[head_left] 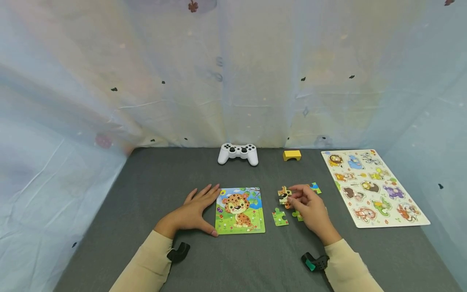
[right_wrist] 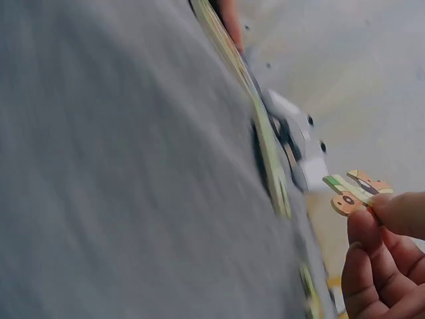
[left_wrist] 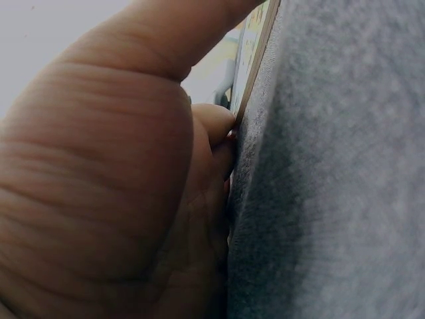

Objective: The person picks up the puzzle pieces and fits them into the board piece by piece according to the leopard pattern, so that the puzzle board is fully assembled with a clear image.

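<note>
A square jigsaw board (head_left: 238, 211) with a spotted cub pictured on it lies flat on the dark cloth. My left hand (head_left: 193, 211) rests along the board's left side, fingers spread, thumb at the lower left corner. In the left wrist view the palm and thumb (left_wrist: 99, 166) fill much of the picture beside the board's edge. Right of the board, my right hand (head_left: 310, 207) pinches a jigsaw piece (head_left: 284, 194) between thumb and fingers. The right wrist view shows this piece (right_wrist: 346, 201) with orange and green print, held above the cloth.
A green jigsaw piece (head_left: 280, 217) lies between board and right hand; more pieces (head_left: 315, 187) show partly behind that hand. At the back are a white game controller (head_left: 238, 154) and a yellow arch block (head_left: 292, 155). An animal picture board (head_left: 375, 188) lies far right.
</note>
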### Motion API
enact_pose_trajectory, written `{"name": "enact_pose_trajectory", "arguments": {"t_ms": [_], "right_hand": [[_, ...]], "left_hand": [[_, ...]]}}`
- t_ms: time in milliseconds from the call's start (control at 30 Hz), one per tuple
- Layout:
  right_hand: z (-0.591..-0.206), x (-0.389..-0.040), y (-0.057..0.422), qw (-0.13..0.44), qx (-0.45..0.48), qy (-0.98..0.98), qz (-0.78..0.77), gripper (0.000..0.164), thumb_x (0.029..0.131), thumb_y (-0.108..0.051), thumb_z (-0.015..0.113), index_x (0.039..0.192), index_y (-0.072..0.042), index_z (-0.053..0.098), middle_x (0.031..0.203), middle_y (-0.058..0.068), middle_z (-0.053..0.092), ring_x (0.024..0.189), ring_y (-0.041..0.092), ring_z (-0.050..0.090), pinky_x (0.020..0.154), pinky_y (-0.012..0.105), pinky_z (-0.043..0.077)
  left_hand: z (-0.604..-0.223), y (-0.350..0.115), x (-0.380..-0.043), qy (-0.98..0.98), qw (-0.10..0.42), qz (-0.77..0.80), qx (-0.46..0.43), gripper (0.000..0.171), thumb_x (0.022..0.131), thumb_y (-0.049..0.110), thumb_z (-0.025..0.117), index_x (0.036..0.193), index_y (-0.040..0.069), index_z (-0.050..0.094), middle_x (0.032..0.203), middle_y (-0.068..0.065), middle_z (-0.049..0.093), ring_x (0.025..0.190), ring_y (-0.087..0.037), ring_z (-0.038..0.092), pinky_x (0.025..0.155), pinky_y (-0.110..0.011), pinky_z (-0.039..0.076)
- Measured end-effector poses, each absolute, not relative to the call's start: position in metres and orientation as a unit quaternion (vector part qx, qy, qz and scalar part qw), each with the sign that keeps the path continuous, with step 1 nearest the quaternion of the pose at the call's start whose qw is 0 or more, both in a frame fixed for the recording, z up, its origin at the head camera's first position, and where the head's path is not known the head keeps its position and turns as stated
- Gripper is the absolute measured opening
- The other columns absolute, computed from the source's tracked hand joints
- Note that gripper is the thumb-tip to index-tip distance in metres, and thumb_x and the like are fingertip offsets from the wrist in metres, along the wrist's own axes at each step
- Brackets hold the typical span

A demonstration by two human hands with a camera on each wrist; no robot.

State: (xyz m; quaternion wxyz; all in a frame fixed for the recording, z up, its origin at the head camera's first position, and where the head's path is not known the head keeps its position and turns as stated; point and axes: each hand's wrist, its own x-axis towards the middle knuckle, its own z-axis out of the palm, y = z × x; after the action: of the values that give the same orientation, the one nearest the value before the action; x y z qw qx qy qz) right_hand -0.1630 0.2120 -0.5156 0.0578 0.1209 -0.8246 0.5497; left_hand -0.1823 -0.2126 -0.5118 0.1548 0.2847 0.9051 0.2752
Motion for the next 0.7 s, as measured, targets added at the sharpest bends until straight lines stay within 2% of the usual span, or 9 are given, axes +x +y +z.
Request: {"name": "enact_pose_trajectory", "arguments": {"t_ms": [233, 433, 700], "right_hand": [[-0.513, -0.152, 0.185, 0.020, 0.158, -0.803, 0.574, 0.032, 0.105, -0.001, 0.072, 0.137, -0.002, 0.068, 0.101, 0.009, 0.070, 0.083, 0.027, 0.073, 0.069, 0.033, 0.060], [-0.513, -0.142, 0.161, -0.020, 0.182, -0.793, 0.582, 0.033, 0.105, -0.004, 0.073, 0.138, -0.005, 0.069, 0.102, 0.008, 0.071, 0.085, 0.027, 0.073, 0.075, 0.035, 0.062], [-0.517, -0.139, 0.128, -0.053, 0.219, -0.783, 0.580, 0.035, 0.105, -0.001, 0.072, 0.140, -0.001, 0.066, 0.104, 0.011, 0.069, 0.084, 0.027, 0.073, 0.073, 0.035, 0.061]], "left_hand": [[-0.512, -0.212, -0.182, 0.906, 0.156, 0.273, 0.283, 0.142, 0.070, 0.071, 0.095, 0.177, 0.018, 0.017, 0.181, 0.001, 0.006, 0.166, -0.025, 0.000, 0.126, -0.062, -0.008], [-0.513, -0.212, -0.183, 0.906, 0.153, 0.273, 0.284, 0.142, 0.070, 0.071, 0.095, 0.177, 0.018, 0.018, 0.181, 0.001, 0.006, 0.166, -0.025, 0.000, 0.126, -0.062, -0.008], [-0.514, -0.212, -0.183, 0.907, 0.152, 0.271, 0.285, 0.142, 0.070, 0.072, 0.094, 0.177, 0.018, 0.018, 0.181, 0.001, 0.007, 0.166, -0.025, 0.000, 0.126, -0.061, -0.008]]}}
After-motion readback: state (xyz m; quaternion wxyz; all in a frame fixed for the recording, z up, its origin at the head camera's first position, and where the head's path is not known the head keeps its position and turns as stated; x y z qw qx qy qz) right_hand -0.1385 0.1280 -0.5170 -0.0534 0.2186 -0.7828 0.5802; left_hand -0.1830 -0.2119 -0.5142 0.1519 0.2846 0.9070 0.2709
